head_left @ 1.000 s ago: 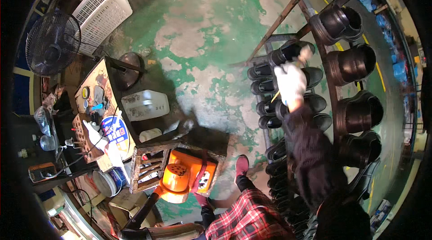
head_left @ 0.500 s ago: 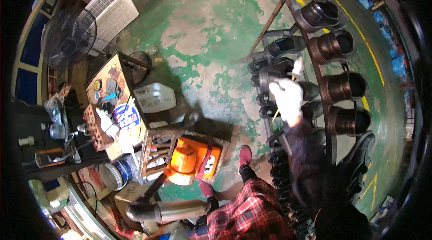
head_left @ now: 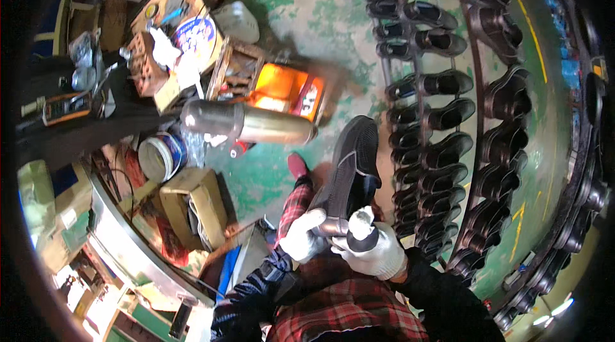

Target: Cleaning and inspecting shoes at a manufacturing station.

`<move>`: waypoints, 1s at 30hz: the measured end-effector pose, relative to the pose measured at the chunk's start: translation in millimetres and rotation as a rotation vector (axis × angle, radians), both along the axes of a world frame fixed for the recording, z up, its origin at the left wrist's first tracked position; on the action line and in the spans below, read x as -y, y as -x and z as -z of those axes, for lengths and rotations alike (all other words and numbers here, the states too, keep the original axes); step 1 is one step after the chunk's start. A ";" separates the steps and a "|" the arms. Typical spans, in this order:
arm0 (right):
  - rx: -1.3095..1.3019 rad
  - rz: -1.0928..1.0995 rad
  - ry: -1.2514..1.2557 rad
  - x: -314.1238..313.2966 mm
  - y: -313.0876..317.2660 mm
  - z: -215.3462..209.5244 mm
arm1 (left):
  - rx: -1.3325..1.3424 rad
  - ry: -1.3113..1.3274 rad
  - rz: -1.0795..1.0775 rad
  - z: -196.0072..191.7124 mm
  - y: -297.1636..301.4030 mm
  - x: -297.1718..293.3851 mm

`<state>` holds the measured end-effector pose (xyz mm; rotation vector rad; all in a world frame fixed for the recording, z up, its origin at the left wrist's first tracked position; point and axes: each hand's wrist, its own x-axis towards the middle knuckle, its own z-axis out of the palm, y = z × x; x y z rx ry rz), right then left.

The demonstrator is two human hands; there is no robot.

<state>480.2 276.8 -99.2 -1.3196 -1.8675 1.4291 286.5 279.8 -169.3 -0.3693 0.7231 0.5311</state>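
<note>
Both my hands wear white knit gloves and hold one black shoe [head_left: 353, 166] over my lap, its toe pointing away from me. My left hand [head_left: 302, 234] grips the heel end from the left side. My right hand [head_left: 371, 249] closes around the shoe's opening from below right. My dark sleeves come in from the lower edge above red plaid trousers [head_left: 333, 310]. My red shoe [head_left: 297, 165] rests on the green floor just beyond the black shoe.
A metal rack [head_left: 442, 111] filled with several black shoes curves along the right. A steel cylinder [head_left: 246, 123] and an orange-lit box [head_left: 287, 89] lie ahead. Cluttered crates, a bucket [head_left: 157, 156] and a cardboard box [head_left: 192, 204] crowd the left.
My right hand has come back from the rack with a black shoe. The view has tipped down toward my lap, and my left hand has joined on the shoe.
</note>
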 end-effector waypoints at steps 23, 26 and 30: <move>-0.804 0.559 0.714 -150.7 -99.0 330.8 | -0.193 -0.078 -0.254 174.2 -10.1 22.9; -0.794 0.534 0.694 -170.4 -77.3 329.5 | -0.407 -0.253 -0.269 181.8 -12.2 29.8; -0.682 0.466 0.751 -170.0 -54.5 343.4 | -0.566 -0.289 -0.225 167.6 2.6 43.6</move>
